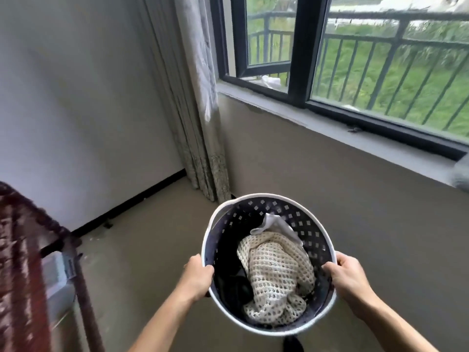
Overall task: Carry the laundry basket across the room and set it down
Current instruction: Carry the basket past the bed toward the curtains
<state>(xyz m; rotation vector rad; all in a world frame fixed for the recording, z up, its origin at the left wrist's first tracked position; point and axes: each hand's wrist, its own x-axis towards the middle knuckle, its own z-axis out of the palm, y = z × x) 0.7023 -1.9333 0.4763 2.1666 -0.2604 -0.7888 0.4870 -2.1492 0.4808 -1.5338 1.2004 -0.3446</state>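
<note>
A round laundry basket [229, 219] with a white rim and dark perforated walls hangs in the air above the floor, low in the middle of the head view. Inside lie a cream knitted mesh garment [275, 273], a white cloth and dark clothes. My left hand [196, 276] grips the rim on the left side, thumb inside the wall. On the opposite side my right hand [349, 278] holds the rim the same way. The basket touches nothing else.
A grey curtain [200, 118] hangs in the corner ahead. A dark-framed window [299, 59] with an open pane and a long sill [355, 138] runs along the right wall. A dark red piece of furniture [22, 262] stands at the left. Beige floor stretches below.
</note>
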